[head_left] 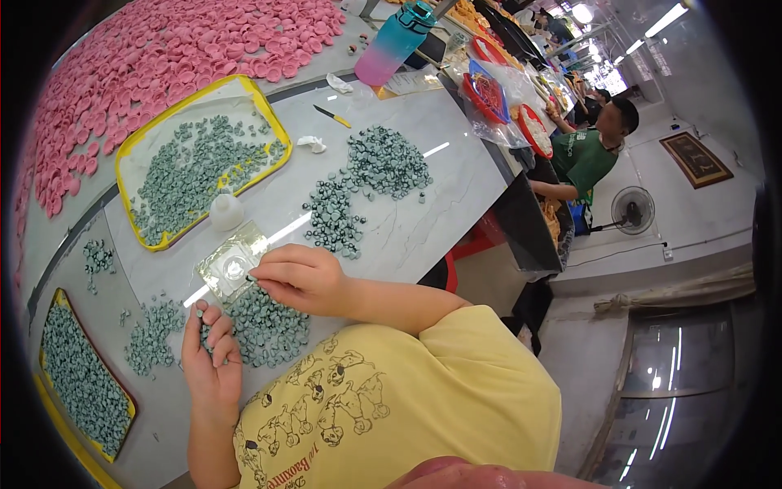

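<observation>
My right hand (308, 281) is closed in a pinch over a clear, yellowish square sheet (210, 273) with a whitish round patch in its middle. A small dark piece (251, 278) shows at its fingertips. Lower left, my left hand (213, 350) is raised with fingers curled, and a small grey-green piece (199, 313) sits between thumb and fingertip. Under and beside the hands lies a loose heap of grey-green pieces (269, 330). Beyond the sheet stands a small white bottle (226, 213). A separate pile of darker, shinier pieces (334, 220) lies to the right.
A yellow-rimmed tray (120, 175) and a second tray (130, 407) hold more pieces. Pink cup-shaped pieces (187, 49) cover the far left. A craft knife (332, 116), crumpled tissue (311, 144) and blue-pink bottle (395, 45) lie farther back. Another person (590, 159) works at right.
</observation>
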### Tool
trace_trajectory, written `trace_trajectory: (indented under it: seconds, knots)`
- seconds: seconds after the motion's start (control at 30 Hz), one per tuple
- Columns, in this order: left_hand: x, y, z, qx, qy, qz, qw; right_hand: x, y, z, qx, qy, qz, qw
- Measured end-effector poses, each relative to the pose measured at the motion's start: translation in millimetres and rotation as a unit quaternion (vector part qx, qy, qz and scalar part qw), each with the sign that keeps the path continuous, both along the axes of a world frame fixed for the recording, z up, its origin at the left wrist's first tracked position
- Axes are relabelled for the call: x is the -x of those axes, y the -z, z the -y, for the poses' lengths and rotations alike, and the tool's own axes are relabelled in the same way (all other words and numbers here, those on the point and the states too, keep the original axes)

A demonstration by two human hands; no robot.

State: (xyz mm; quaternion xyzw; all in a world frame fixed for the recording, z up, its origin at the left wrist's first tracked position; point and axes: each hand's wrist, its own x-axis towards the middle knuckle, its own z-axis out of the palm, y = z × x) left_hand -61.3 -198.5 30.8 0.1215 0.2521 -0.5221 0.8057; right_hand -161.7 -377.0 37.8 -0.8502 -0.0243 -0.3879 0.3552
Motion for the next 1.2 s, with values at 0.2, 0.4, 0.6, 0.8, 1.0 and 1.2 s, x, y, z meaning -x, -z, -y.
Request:
trace_trajectory:
  seconds: [0.2,0.4,0.6,0.8,1.0,1.2]
  knots:
    - [-13,0,36,-0.053,0.004,0.047,0.997,-14,7,38,-0.022,0.000,0.024,0.999]
    - [3,-30,41,-0.031,-0.006,0.016,0.999,6,-23,46,-0.019,0.006,0.060,0.998]
    - [67,-97,-27,0.105,-0.021,-0.071,0.992,84,-87,-4,0.006,0.032,0.096,0.995]
    - [171,-147,-83,0.106,-0.082,-0.116,0.984,219,-151,-72,0.027,0.057,0.117,0.991]
    - [233,-119,-140,0.212,-0.001,-0.062,0.975,341,-155,-137,0.102,0.054,0.154,0.981]
    - [229,-94,-163,0.194,0.034,0.004,0.980,404,-115,-167,0.043,0.152,0.071,0.985]
